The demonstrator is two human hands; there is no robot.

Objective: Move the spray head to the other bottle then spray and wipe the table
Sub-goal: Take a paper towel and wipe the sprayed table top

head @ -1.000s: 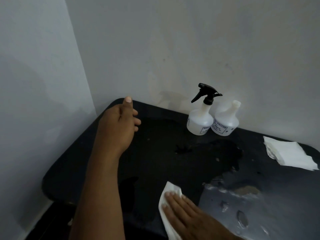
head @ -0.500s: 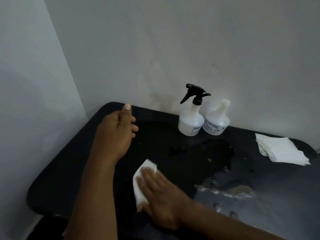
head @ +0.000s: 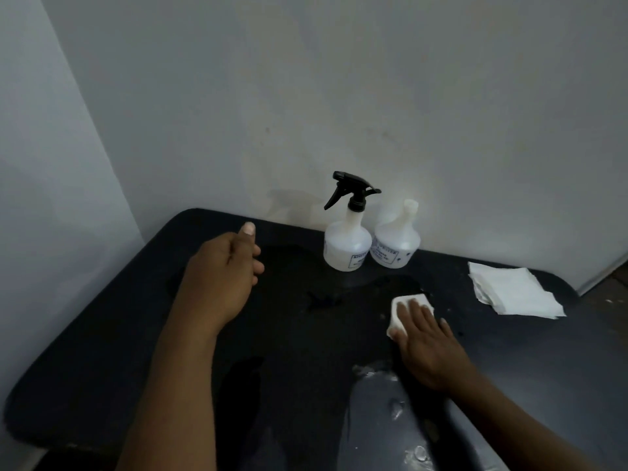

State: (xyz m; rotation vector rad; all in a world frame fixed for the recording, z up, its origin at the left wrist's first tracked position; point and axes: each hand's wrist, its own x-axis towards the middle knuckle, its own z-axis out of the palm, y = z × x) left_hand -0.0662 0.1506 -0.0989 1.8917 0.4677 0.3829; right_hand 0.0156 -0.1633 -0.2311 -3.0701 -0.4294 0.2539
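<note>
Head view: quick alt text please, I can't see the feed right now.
The right hand presses a folded white tissue flat on the wet black table. Behind it by the wall stand two white bottles, the left bottle wearing the black spray head, the right bottle uncapped. The left hand holds nothing; a tissue stack lies far right.

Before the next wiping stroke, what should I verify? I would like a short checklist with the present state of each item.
1. The tissue lies flat under the right hand: ok.
2. The spray head sits on its bottle: ok.
3. The capless bottle stands apart from the tissue: ok.
4. The table is dry: not ok, droplets lie near the front edge.
5. The tissue can absorb more: cannot tell.
</note>
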